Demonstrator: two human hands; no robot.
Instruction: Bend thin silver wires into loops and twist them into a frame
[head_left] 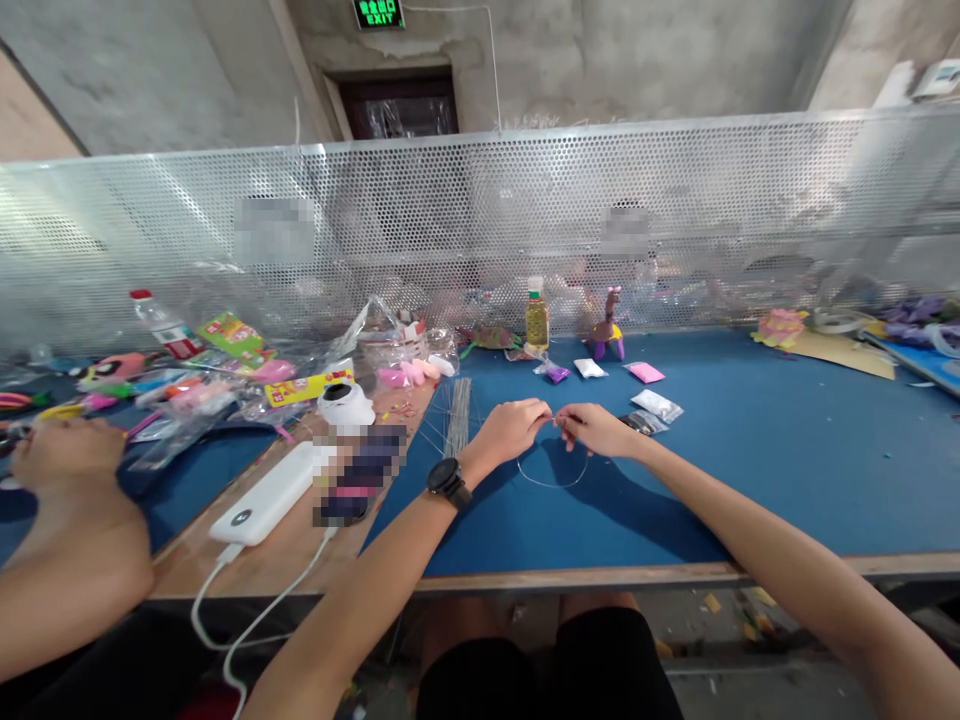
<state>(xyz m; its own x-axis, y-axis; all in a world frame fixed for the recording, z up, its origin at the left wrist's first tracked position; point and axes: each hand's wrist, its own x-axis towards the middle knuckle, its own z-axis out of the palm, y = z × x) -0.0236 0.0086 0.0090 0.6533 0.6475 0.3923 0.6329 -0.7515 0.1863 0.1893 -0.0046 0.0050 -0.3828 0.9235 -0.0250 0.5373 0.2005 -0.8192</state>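
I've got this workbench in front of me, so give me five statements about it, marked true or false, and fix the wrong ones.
1. The left hand and right hand both pinch a thin wire. True.
2. A watch is worn on the right wrist. False: the watch is on the left.
3. A bundle of wires lies left of the left hand. True.
4. The bottle of yellow liquid has a red cap. False: the bottle of yellow liquid is capped in green.
5. A cable is plugged into the white power bank. True.

Sachets (658, 405) near right hand (596, 430); room beyond
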